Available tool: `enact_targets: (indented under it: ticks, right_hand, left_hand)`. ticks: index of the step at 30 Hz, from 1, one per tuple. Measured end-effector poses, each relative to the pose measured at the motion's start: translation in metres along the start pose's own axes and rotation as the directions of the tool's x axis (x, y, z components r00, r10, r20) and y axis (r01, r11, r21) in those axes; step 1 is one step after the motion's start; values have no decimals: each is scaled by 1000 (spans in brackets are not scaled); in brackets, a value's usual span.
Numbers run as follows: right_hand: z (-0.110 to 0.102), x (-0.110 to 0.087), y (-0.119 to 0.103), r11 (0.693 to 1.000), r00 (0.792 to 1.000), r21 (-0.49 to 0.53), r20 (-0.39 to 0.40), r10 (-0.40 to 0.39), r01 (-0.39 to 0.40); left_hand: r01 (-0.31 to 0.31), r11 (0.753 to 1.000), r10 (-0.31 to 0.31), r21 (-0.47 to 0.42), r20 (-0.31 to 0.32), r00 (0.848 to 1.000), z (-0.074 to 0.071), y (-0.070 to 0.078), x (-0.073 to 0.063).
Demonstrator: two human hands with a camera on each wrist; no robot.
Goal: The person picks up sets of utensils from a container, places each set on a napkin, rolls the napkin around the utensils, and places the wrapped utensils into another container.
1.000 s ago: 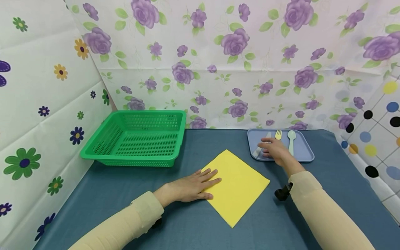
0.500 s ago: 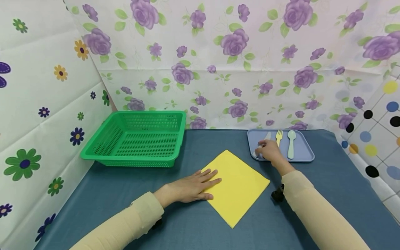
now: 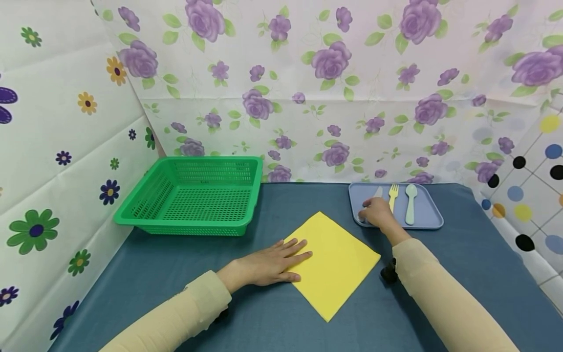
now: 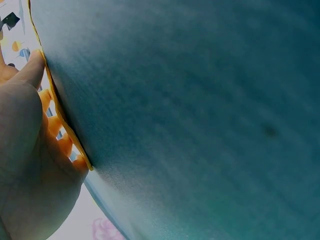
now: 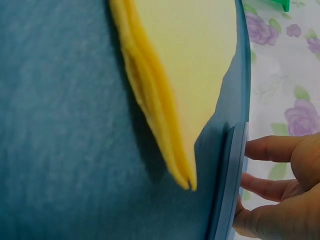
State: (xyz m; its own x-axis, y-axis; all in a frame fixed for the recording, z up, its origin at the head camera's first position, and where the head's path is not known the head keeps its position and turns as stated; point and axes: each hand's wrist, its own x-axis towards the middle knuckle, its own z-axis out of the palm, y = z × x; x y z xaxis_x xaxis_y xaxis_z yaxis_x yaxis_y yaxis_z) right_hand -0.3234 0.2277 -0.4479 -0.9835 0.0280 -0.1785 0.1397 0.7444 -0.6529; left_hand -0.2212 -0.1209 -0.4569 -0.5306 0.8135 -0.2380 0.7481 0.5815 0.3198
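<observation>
My left hand (image 3: 272, 264) rests on the left corner of a folded yellow napkin (image 3: 336, 266), fingers straight and spread. The napkin lies flat like a diamond, its folded layers showing in the right wrist view. At the back right, my right hand (image 3: 377, 213) reaches over a blue-grey tray (image 3: 431, 215). Its curled fingers pinch the handle of a pale plastic knife (image 3: 378, 192), which is mostly hidden under them. Beside the knife on the tray lie a yellow fork (image 3: 393, 191), partly covered by the hand, and a mint-green spoon (image 3: 410, 203).
A green perforated basket (image 3: 184, 225) stands at the back left of the blue-covered table (image 3: 264, 322). Flowered sheets (image 3: 290, 58) hang behind and to the left, and a dotted sheet (image 3: 523, 195) closes off the right side.
My right hand has come down and slightly left onto the knife, its fingers curling in from a spread reach. More of the fork and spoon shows. The left hand stays on the napkin.
</observation>
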Motion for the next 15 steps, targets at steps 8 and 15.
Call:
enact_targets:
  ticks: [8, 15]
  right_hand:
    - [2, 2, -3, 999, 999, 11, -4, 38, -38]
    - [1, 1, 2, 990, 999, 133, -15, 48, -46]
  left_hand:
    - [-2, 1000, 2, 1, -4, 1000, 0, 0, -1]
    - [-3, 1000, 3, -3, -3, 1000, 1, -1, 0]
